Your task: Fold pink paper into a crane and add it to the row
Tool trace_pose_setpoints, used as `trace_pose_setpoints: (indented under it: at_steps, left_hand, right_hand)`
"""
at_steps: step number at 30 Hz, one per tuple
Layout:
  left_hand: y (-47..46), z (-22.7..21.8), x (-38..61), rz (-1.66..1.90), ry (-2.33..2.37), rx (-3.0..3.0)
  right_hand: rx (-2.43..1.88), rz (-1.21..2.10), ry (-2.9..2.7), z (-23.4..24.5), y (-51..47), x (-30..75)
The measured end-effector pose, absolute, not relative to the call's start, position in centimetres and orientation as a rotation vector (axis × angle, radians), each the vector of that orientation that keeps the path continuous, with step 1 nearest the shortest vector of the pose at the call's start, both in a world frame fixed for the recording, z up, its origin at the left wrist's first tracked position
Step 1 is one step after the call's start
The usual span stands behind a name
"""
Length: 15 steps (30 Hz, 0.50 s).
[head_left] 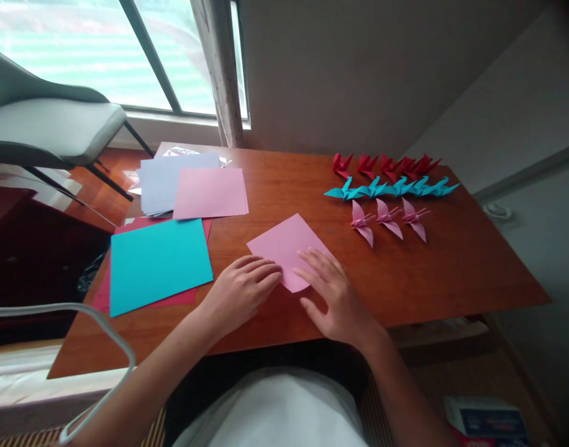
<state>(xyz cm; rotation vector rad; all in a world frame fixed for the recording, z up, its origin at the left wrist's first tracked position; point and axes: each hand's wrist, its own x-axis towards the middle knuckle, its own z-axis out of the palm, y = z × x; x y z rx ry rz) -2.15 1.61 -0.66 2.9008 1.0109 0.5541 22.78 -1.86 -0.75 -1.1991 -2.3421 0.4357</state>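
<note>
A square sheet of pink origami paper (284, 242) lies on the table in front of me, one corner pointing toward me. My left hand (247, 285) is at its left lower edge, fingers pressed together and curled down onto the paper; the thumb tip is partly hidden. My right hand (328, 292) rests on the sheet's right side with its fingers spread and the thumb apart, holding nothing. To the right stand folded paper cranes in rows: several red cranes (343, 165) at the back, several turquoise cranes (347, 190) in the middle, and three pink cranes (361, 223) nearest me.
On the wooden table (275, 186), left, lie a stack of pink sheets (212, 192), pale sheets (156, 183) and turquoise sheets (161, 264) over red sheets (151, 303). A chair (56, 124) stands by the window. A white curved tube (112, 335) crosses the lower left.
</note>
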Motion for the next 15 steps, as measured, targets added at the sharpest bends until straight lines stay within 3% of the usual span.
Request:
trace_pose_setpoints:
  at_steps: [9,15]
  left_hand:
    - [-0.3,-1.6,-0.8,1.088,1.129,2.602]
    - [-0.9,-1.6,-0.1,1.064,1.171,2.534]
  right_hand:
    - [-1.226,0.622,-2.125,-1.8,-2.0,21.2]
    - [-1.357,0.688,-1.892,-1.8,-1.8,20.7]
